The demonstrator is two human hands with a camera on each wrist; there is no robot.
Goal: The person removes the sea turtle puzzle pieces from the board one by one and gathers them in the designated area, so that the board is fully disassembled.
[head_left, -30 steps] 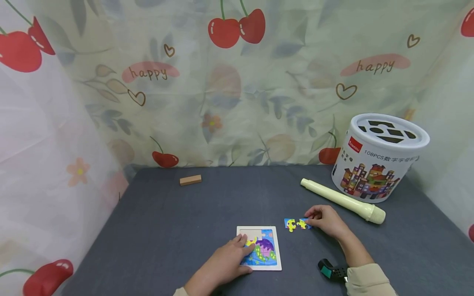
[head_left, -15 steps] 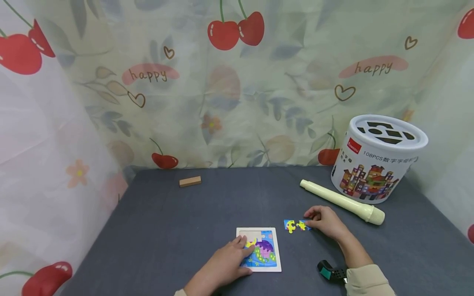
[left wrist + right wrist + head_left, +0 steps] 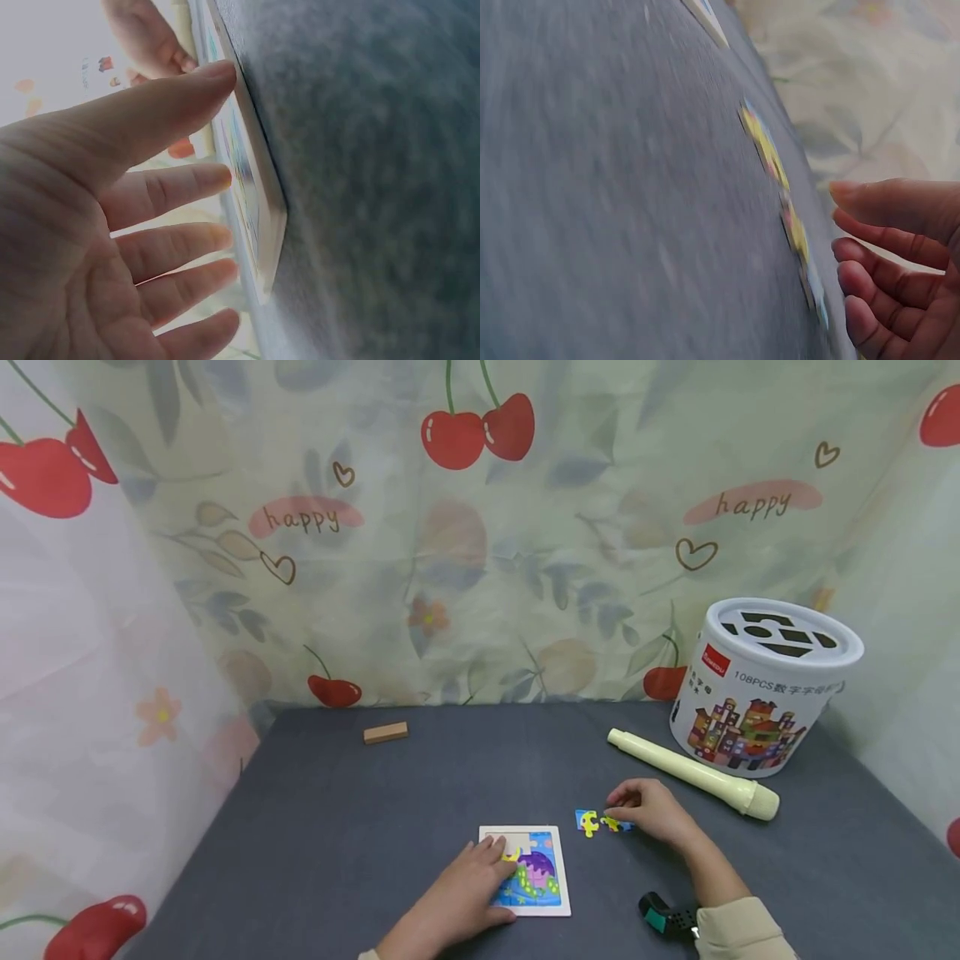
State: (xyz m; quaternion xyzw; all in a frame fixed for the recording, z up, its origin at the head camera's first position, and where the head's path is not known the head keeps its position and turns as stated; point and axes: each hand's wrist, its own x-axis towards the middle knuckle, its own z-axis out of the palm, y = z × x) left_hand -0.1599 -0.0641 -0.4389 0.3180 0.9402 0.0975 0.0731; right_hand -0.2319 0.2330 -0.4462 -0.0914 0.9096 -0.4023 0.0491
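A small jigsaw puzzle (image 3: 538, 870) lies in a white-rimmed tray (image 3: 564, 897) on the dark tabletop; a bare patch shows at its upper left. My left hand (image 3: 467, 883) rests over the tray's left side with fingers extended, and the left wrist view shows its fingertips (image 3: 217, 176) by the tray edge. Right of the tray lie two loose blue-and-yellow puzzle pieces, the left one (image 3: 587, 822) flat beside the right one (image 3: 618, 824). Just over the right piece hovers my right hand (image 3: 651, 810), loosely bent; the right wrist view shows its fingertips apart from both pieces.
A cream toy microphone (image 3: 693, 772) lies behind my right hand, before a white block bucket (image 3: 761, 693). Far left sits a small wooden block (image 3: 386, 732). A black and teal strap-like item (image 3: 660, 914) is beside my right forearm. Printed curtain (image 3: 465, 652) backs the table.
My right hand has shifted slightly left over the right puzzle piece, its fingers now coming over its left part. My left hand stays on the tray. The head view has tilted slightly up.
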